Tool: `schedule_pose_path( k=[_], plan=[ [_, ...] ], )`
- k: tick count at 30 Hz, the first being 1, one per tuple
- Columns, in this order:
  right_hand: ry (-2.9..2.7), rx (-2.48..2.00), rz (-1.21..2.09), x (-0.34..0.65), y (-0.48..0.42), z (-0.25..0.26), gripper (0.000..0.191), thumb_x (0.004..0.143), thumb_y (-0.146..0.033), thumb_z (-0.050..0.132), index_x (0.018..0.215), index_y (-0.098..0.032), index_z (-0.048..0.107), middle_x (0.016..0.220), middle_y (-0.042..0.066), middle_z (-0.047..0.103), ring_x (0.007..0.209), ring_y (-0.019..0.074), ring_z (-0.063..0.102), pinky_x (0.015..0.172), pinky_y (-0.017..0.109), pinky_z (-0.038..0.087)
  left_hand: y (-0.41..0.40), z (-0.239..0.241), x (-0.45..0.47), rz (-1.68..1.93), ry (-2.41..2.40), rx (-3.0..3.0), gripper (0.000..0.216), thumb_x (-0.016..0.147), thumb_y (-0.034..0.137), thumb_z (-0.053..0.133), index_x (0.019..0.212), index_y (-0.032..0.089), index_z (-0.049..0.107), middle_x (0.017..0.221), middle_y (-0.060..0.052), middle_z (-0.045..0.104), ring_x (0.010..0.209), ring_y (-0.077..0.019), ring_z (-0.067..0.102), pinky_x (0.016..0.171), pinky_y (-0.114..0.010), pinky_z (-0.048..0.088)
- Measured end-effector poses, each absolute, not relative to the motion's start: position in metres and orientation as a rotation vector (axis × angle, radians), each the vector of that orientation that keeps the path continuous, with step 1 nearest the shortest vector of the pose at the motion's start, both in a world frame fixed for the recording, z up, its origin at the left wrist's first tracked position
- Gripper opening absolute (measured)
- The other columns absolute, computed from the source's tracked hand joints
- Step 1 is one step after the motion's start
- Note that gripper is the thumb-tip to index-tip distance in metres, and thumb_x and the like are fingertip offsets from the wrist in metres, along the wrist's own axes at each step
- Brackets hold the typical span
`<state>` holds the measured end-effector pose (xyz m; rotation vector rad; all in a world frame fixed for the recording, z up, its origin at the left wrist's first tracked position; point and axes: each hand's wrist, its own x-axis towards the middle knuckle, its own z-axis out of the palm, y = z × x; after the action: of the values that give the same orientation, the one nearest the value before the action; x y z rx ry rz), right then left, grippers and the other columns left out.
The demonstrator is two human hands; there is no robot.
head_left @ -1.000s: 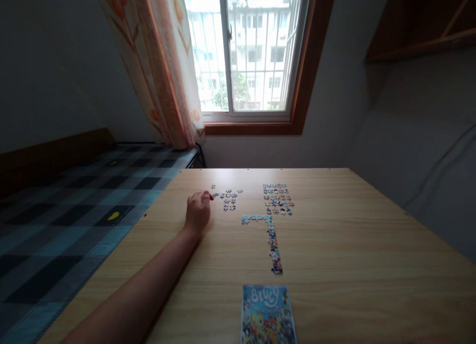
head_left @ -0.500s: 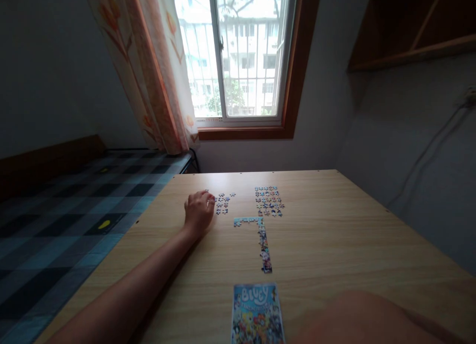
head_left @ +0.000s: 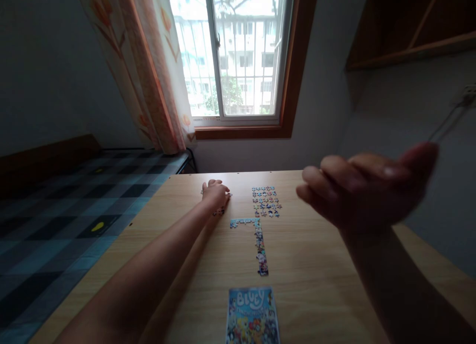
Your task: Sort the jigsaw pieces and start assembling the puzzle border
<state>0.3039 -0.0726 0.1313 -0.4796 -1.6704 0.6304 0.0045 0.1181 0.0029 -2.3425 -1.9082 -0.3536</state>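
Observation:
My left hand [head_left: 215,193] reaches over the left group of loose puzzle pieces [head_left: 219,211], covering most of them. Its fingers are bent and a little apart, and no piece shows in them. In the air on the right is my right hand [head_left: 360,190], blurred, fingers curled in and thumb sticking out to the right. I see nothing in it. A second group of puzzle pieces [head_left: 266,200] lies in rows right of my left hand. Nearer to me, joined pieces form a corner of the puzzle's border [head_left: 262,245], with a top strip and a right side.
A picture card marked "Bluey" [head_left: 253,314] lies at the near side of the wooden table [head_left: 305,279]. Left of the table stands a bed with a checked cover [head_left: 92,200]. Behind are a curtain [head_left: 148,86] and a window [head_left: 245,61]; a shelf [head_left: 412,51] hangs at right.
My left hand has moved right and slightly away from me, over the left pieces. My right hand has risen from the lower right edge into the air. The view has shifted slightly.

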Motion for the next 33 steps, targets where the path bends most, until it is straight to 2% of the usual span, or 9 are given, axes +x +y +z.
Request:
schedule_pose_path(
  k=[4,12,14,17,20,23,26,29,33],
  plan=[
    [-1.233,-0.610,0.692,0.327,-0.011,0.119,0.063,0.092,-0.075,0.024,0.094,-0.033,0.071,0.078,0.006,0.060,0.083,0.0241,0.058,0.067,0.039,0.043,0.125,0.007,0.008,-0.309,-1.898,-2.386,0.016,0.076,0.032,0.067,0.085,0.031,0.081,0.118,-0.011,0.068,0.117,-0.0357,0.047,0.099,-0.050,0.033],
    [-0.706,-0.613,1.059,0.378,0.061,0.006,0.046,0.081,-0.068,0.047,0.075,-0.025,0.063,0.067,0.002,0.065,0.057,0.0174,0.056,0.050,0.029,0.039,0.145,0.019,0.017,-0.253,-1.955,-2.461,0.019,0.058,0.040,0.080,0.061,0.022,0.073,0.096,-0.016,0.072,0.106,-0.0354,0.054,0.089,-0.044,0.042],
    [-0.577,-0.675,1.085,0.386,0.064,-0.011,0.043,0.082,-0.065,0.046,0.076,-0.025,0.061,0.068,0.003,0.068,0.055,0.0173,0.057,0.047,0.029,0.039,0.148,0.024,0.019,-0.244,-1.981,-2.509,0.019,0.053,0.036,0.082,0.055,0.022,0.069,0.082,-0.013,0.072,0.098,-0.0319,0.058,0.084,-0.039,0.044],
    [-0.426,-0.703,1.092,0.396,0.064,-0.023,0.038,0.084,-0.058,0.043,0.081,-0.025,0.061,0.072,0.003,0.070,0.057,0.0171,0.061,0.046,0.028,0.040,0.146,0.035,0.021,-0.245,-2.006,-2.656,0.015,0.053,0.031,0.080,0.053,0.023,0.067,0.059,-0.004,0.065,0.070,-0.0218,0.061,0.069,-0.031,0.045],
    [-0.472,-0.757,1.061,0.396,0.065,-0.020,0.034,0.083,-0.055,0.047,0.082,-0.024,0.062,0.072,0.002,0.071,0.056,0.0158,0.061,0.044,0.026,0.039,0.129,0.045,0.019,-0.327,-1.982,-2.838,0.012,0.060,0.033,0.076,0.060,0.023,0.070,0.058,-0.001,0.065,0.054,-0.0153,0.056,0.055,-0.026,0.041],
    [-0.647,-0.890,0.999,0.375,0.065,-0.010,0.027,0.078,-0.048,0.061,0.081,-0.022,0.066,0.071,0.001,0.071,0.053,0.0122,0.058,0.041,0.023,0.034,0.097,0.047,0.013,-0.525,-2.001,-2.949,0.017,0.069,0.038,0.071,0.071,0.021,0.070,0.063,-0.001,0.066,0.051,-0.0126,0.052,0.047,-0.024,0.037],
    [-1.004,-0.999,0.824,0.334,0.058,0.000,0.023,0.077,-0.040,0.068,0.084,-0.018,0.071,0.072,0.002,0.071,0.056,0.0106,0.058,0.045,0.021,0.036,0.057,0.039,0.004,-1.079,-2.265,-3.073,0.022,0.067,0.038,0.074,0.078,0.019,0.069,0.066,-0.003,0.068,0.048,-0.0107,0.047,0.043,-0.023,0.032],
    [-1.449,-0.934,0.679,0.283,0.041,0.005,0.022,0.081,-0.035,0.068,0.094,-0.018,0.074,0.077,0.004,0.073,0.067,0.0141,0.064,0.057,0.026,0.048,0.024,0.022,-0.005,-1.440,-2.406,-3.032,0.030,0.065,0.036,0.078,0.089,0.019,0.071,0.068,-0.002,0.069,0.047,-0.0090,0.044,0.042,-0.022,0.031],
    [-1.904,-0.818,0.315,0.227,0.012,0.000,0.018,0.088,-0.025,0.065,0.103,-0.023,0.074,0.087,0.004,0.076,0.077,0.0163,0.067,0.075,0.033,0.052,0.003,0.000,-0.011,-1.904,-2.469,-2.800,0.031,0.067,0.037,0.078,0.089,0.016,0.071,0.072,-0.003,0.070,0.048,-0.0076,0.045,0.043,-0.021,0.033]
  ],
)
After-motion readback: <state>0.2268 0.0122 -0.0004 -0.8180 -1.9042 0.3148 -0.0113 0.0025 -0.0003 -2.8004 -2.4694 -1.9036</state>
